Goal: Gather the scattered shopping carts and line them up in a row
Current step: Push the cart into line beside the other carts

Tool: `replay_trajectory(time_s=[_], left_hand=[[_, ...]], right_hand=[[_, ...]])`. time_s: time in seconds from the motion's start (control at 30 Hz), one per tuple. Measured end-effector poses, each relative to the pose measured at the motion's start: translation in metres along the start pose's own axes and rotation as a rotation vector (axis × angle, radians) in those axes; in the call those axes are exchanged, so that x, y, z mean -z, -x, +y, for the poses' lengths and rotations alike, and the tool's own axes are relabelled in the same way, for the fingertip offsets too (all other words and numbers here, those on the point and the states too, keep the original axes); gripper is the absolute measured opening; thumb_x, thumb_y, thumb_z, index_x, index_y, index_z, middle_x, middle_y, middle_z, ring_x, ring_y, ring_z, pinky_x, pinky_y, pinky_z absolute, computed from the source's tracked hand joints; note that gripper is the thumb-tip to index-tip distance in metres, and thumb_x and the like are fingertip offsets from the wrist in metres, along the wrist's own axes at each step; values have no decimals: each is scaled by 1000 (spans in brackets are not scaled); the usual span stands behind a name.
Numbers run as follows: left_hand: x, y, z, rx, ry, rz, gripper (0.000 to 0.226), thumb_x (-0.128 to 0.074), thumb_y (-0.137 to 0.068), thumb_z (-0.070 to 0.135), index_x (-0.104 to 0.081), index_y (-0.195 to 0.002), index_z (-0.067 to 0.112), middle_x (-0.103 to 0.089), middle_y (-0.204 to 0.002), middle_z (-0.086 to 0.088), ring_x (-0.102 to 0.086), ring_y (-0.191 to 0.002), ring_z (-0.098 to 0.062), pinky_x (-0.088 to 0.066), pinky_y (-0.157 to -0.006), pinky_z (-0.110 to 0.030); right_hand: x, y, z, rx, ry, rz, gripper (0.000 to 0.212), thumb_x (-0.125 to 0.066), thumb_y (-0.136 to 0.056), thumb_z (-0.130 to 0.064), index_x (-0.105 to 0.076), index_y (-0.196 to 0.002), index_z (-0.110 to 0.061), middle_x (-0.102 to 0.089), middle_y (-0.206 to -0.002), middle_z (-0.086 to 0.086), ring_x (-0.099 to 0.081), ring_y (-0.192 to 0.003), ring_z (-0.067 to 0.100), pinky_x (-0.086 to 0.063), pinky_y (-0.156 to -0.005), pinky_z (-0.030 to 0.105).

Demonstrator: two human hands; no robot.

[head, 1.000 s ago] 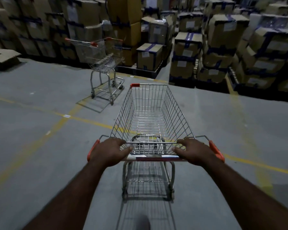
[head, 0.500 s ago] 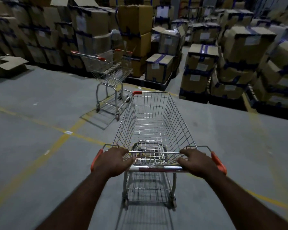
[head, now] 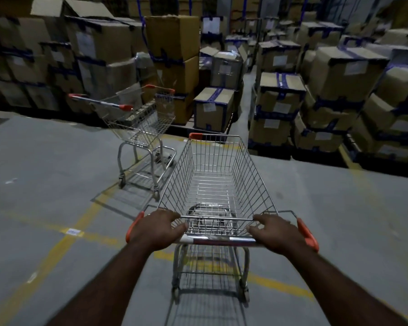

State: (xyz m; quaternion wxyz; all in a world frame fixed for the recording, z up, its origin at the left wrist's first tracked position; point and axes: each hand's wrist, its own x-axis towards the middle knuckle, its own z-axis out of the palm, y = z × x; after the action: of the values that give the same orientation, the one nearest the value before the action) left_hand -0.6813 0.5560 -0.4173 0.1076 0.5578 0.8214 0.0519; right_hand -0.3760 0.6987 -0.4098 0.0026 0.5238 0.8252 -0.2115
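Note:
An empty wire shopping cart point(head: 216, 170) with orange corner caps stands straight in front of me on the grey floor. My left hand point(head: 157, 228) grips the left part of its handle bar point(head: 219, 241), and my right hand point(head: 277, 232) grips the right part. A second empty cart point(head: 139, 124) stands ahead and to the left, its handle pointing left. Its right side is close to the front left corner of my cart; I cannot tell whether they touch.
Stacks of taped cardboard boxes point(head: 280, 97) on pallets wall off the far side, with a narrow aisle point(head: 244, 95) between them. More box stacks point(head: 92, 55) rise behind the second cart. Yellow lines point(head: 64, 241) cross the concrete floor on my left.
My cart has rolled forward with both hands on its handle. The second cart and the box stacks are now nearer, and my cart's front has drawn up beside the second cart.

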Motion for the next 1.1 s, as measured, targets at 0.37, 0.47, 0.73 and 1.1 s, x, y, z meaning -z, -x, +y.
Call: replay_trajectory(time_s=[0.37,0.47,0.73,1.1], left_hand=[[32,-184,-34,-36,-8,-40,76,-27,-84,83,-48,-143,39,-48,-151,14,-40,-141,-11,-18,-117,-56],[39,-241,-41,-41,-29,-24,73,-29,-86,80,-50,-141,38,-50,-149,13,-43,-138,-13,-21,-114,-55],[62,-388,-69,22,1,-1,84,-22,-78,89,-53,-138,39,-54,-144,12,-48,-134,-13,-30,-113,-55],[94,-562,-113,68,21,-37,75,-30,-84,82,-48,-142,39,-48,-151,12,-43,-139,-13,-21,-117,-56]], right_hand=[[35,-181,-38,-29,14,28,80,-37,-73,-75,-57,-139,-34,-58,-144,-5,-56,-126,19,-50,-96,40],[48,-239,-46,-11,31,41,79,-37,-73,-73,-58,-138,-33,-59,-142,-5,-58,-124,20,-50,-97,40],[76,-397,-72,-2,37,80,68,-45,-82,-67,-61,-135,-28,-63,-137,-3,-61,-118,19,-51,-91,35],[98,-583,-111,27,64,87,65,-40,-83,-71,-62,-131,-33,-64,-131,-6,-62,-113,18,-51,-86,34]])
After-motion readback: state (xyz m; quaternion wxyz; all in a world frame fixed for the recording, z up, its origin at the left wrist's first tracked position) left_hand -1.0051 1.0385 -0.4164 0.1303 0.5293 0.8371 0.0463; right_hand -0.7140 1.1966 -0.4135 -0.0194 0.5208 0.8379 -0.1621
